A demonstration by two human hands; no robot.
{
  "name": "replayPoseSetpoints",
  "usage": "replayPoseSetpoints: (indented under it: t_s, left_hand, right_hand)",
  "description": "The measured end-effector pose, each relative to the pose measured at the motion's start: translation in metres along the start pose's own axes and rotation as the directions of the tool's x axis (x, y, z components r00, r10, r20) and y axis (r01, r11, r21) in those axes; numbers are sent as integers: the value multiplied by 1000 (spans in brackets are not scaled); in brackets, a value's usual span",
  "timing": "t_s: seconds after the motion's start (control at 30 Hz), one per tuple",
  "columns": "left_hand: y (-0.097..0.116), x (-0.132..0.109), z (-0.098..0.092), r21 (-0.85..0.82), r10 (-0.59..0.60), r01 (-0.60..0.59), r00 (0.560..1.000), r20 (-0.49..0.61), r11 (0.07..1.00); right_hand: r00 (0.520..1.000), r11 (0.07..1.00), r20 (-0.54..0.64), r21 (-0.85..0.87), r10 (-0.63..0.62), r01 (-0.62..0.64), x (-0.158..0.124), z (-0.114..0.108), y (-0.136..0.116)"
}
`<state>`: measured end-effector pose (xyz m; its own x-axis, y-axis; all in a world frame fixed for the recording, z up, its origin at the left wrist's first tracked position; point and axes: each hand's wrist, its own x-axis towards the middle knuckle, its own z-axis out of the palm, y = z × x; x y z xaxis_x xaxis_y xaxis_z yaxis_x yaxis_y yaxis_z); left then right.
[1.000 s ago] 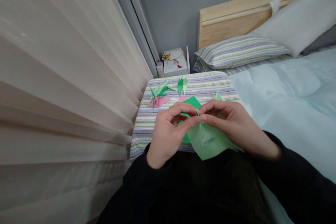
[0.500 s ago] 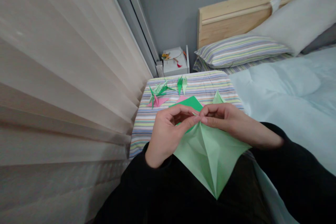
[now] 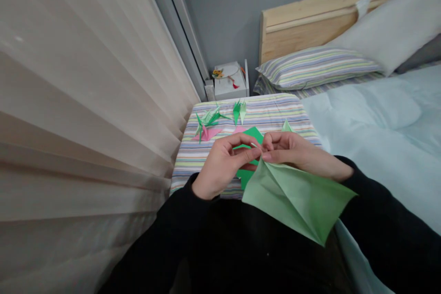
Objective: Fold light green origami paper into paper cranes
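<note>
A creased sheet of light green paper (image 3: 292, 193) hangs from my fingertips, its lower corner pointing down and to the right over my lap. My left hand (image 3: 227, 161) pinches the paper's top corner between thumb and index finger. Right against it, my right hand (image 3: 292, 154) grips the same corner; a thin pale tip of paper sticks out near the left fingertips. Exactly how the corner is folded is hidden by the fingers. Behind my hands lies darker green paper (image 3: 253, 134), with pink paper (image 3: 240, 129) partly under it.
On the striped cloth (image 3: 213, 156) lie green and pink folded-paper pieces (image 3: 208, 124) at the back left, and two green ones (image 3: 239, 111) beside them. A light green paper point (image 3: 286, 126) shows behind my right hand. The curtain (image 3: 138, 147) borders the left, the bed (image 3: 379, 124) the right.
The light green sheet has swung to the right, its lower corner now higher and farther right. My right wrist has shifted left slightly; both hands keep their pinch on the top corner.
</note>
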<state>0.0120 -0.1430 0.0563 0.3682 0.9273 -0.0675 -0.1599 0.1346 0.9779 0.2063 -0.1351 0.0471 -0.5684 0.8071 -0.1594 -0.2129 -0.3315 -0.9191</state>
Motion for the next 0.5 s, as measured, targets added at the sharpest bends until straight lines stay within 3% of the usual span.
replayPoseSetpoints:
  t_s: [0.13, 0.33, 0.5]
  left_hand:
    - [5, 22, -14, -2, -59, 59, 995, 78, 998]
    - [2, 64, -43, 222, -139, 91, 968, 209, 971]
    - [-14, 104, -61, 278, -84, 31, 980, 179, 960]
  right_hand:
    - [996, 999, -85, -15, -40, 39, 17, -10, -1]
    - [964, 987, -228, -117, -135, 110, 53, -25, 5]
    - [965, 963, -244, -269, -94, 26, 78, -46, 3]
